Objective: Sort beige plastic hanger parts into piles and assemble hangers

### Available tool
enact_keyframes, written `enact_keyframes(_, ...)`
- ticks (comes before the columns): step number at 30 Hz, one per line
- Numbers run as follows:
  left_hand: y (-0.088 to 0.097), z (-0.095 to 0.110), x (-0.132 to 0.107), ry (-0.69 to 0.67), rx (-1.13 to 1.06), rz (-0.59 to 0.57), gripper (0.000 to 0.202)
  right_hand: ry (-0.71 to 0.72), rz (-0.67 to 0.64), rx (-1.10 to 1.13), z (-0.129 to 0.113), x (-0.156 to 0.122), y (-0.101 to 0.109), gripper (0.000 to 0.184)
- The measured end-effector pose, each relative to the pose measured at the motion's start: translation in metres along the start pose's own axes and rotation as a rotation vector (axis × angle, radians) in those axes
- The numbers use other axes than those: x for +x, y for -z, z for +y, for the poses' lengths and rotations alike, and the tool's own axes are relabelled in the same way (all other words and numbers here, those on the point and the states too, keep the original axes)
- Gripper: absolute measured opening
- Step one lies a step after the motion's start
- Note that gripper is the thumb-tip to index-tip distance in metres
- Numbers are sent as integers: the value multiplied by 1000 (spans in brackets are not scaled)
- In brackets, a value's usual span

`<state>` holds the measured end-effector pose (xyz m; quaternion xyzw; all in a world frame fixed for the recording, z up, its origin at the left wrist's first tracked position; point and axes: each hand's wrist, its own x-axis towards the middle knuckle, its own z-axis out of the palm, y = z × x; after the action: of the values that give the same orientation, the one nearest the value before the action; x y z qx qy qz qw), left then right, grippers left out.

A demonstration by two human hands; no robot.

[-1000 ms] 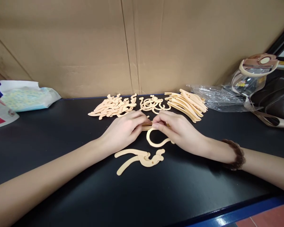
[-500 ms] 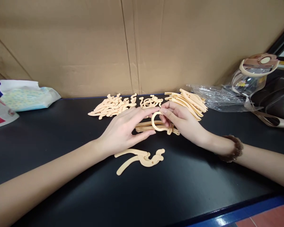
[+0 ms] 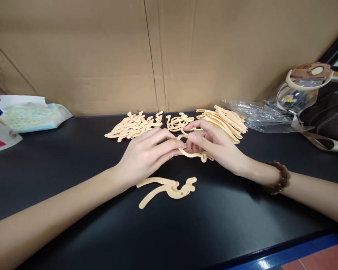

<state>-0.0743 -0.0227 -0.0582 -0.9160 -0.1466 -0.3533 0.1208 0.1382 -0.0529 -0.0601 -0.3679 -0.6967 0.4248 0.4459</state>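
In the head view, my left hand [image 3: 152,150] pinches a cream plastic hanger hook [image 3: 195,154] by its curved side. My right hand [image 3: 216,144] closes on the same hook from the other side, its thumb against the upper end and the index finger raised; the lower fingers are partly hidden. Beneath the hands, longer cream pieces lie mostly covered. Nearer to me on the black table, a cream folding hanger [image 3: 169,188] lies with both arms pointing left.
Behind the hands are a heap of cream hanger parts [image 3: 132,127], several loose hooks [image 3: 178,122] and a stack of long arms [image 3: 228,122]. A tissue pack [image 3: 36,114] sits left. Clear plastic wrap [image 3: 259,116] and a bottle [image 3: 301,90] stand right, before a cardboard wall [image 3: 101,56].
My left fingers have closed from a spread pose onto the hook's curve. The hook has tipped flatter and slightly lower, and my right index finger has lifted.
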Motion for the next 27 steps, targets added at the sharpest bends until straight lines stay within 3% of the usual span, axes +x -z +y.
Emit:
enact_keyframes(4, 2, 2, 0, 28, 87, 32, 13, 116, 5, -340, -4, -6, -3, 42)
enact_keyframes(7, 3, 4, -2, 94, 125, 73, 14, 296, -3, -630, -2, -7, -3, 15)
enact_keyframes(8, 4, 4, -2, 117, 136, 88, 13, 344, -14, -709, -1, -7, -2, 15)
enact_keyframes(10, 4, 5, -2, 150, 152, 114, 9, 407, -26, -814, 0, -7, -1, 29)
enact_keyframes(14, 2, 5, -1, 170, 102, 114, 5, 439, -3, -842, -2, -8, -1, 35)
enact_keyframes(20, -2, 4, -2, 355, -129, -57, 6, 402, 26, -748, -6, -9, -2, 32)
enact_keyframes(27, -5, 2, -6, 370, -273, 107, 4, 446, -5, -954, -3, -7, -3, 32)
